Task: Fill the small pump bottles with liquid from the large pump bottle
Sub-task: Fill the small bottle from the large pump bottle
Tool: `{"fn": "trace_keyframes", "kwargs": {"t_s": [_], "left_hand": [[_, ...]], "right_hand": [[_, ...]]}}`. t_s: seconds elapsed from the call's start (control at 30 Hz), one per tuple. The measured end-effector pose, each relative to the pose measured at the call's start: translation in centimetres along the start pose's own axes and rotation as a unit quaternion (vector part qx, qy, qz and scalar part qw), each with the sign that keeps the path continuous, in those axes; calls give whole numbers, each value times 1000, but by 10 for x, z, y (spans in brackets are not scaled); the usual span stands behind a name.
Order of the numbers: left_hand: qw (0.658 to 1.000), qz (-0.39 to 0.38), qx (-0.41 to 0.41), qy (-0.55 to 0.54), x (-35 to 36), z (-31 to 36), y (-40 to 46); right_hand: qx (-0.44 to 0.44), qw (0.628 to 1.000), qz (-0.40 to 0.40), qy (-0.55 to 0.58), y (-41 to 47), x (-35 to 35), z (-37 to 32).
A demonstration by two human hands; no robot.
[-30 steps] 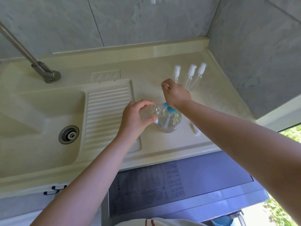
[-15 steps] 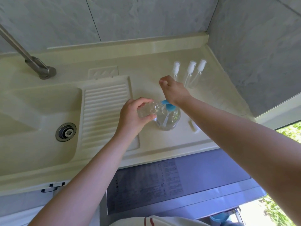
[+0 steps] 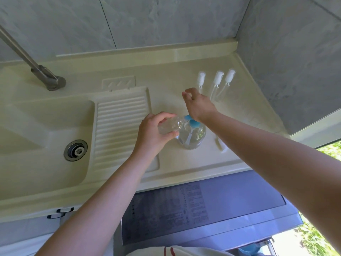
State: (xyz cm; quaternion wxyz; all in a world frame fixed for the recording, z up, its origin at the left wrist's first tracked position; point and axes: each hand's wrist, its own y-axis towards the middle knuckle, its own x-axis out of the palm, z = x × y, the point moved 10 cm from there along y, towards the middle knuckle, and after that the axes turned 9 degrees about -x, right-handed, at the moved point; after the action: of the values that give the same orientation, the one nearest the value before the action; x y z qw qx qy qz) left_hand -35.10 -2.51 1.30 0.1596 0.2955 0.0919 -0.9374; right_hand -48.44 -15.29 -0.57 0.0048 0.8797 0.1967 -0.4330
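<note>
The large clear pump bottle [image 3: 194,138] stands on the cream counter [image 3: 166,100], with a blue pump head [image 3: 194,123] on top. My left hand [image 3: 152,131] grips a small clear bottle [image 3: 168,126], tilted so its mouth meets the blue nozzle. My right hand [image 3: 199,106] hovers just behind the pump, its wrist over the blue head and its fingers loosely apart, holding nothing. Three white pump tops with tubes [image 3: 218,80] lie at the back right, beyond my right fingers. A small pale item [image 3: 220,143] lies right of the large bottle, partly hidden by my arm.
A sink basin with a metal drain [image 3: 75,150] is on the left, a grey faucet [image 3: 48,78] behind it. A ribbed drainboard [image 3: 120,130] lies between basin and bottles. Grey tiled walls meet at the right corner. A grey appliance top [image 3: 203,206] sits below the counter edge.
My right hand has lifted from a closed fist on the pump and slid back towards the white pump tops, its fingers opening. My left hand keeps the small bottle at the nozzle.
</note>
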Motion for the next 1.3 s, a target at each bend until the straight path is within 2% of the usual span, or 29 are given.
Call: {"fn": "trace_keyframes", "kwargs": {"t_s": [0.1, 0.2, 0.27, 0.4, 0.57, 0.73, 0.8, 0.9, 0.97, 1.07, 1.2, 1.27, 1.3], "left_hand": [[1000, 1, -8, -7, -1, -2, 1], [1000, -4, -10, -2, 1, -2, 0], [1000, -5, -10, -7, 0, -1, 0], [1000, -4, -8, -7, 0, 0, 1], [1000, -4, -10, -3, -2, 0, 3], [1000, -7, -7, 1, -1, 0, 3], [1000, -6, -7, 3, -1, 0, 4], [1000, -4, -11, 5, -1, 0, 4], [1000, -9, -12, 6, 0, 1, 4], [1000, -14, -6, 5, 0, 4, 5], [1000, -16, -4, 14, 1, 6, 4], [1000, -15, -3, 12, 1, 6, 3], [1000, -14, -3, 11, 2, 6, 3]], "right_hand": [[7, 999, -23, 45, 3, 3, -1], [-26, 998, -6, -57, 2, 1, -4], [-33, 997, 25, -70, 0, -3, -5], [-6, 999, -4, 36, 9, 2, -4], [-26, 997, 4, -67, 4, 1, -4], [-22, 999, -4, 31, 10, 1, -4], [-44, 999, -8, -4, 10, 0, -8], [-59, 995, 30, -75, 4, -4, -8], [-44, 997, 32, -51, 4, -4, -5], [-11, 999, -8, 37, 9, 1, 0], [-75, 990, 37, -112, 1, -7, -14], [-82, 986, 61, -130, 1, -12, -20], [-68, 991, 55, -104, 3, -11, -18]]}}
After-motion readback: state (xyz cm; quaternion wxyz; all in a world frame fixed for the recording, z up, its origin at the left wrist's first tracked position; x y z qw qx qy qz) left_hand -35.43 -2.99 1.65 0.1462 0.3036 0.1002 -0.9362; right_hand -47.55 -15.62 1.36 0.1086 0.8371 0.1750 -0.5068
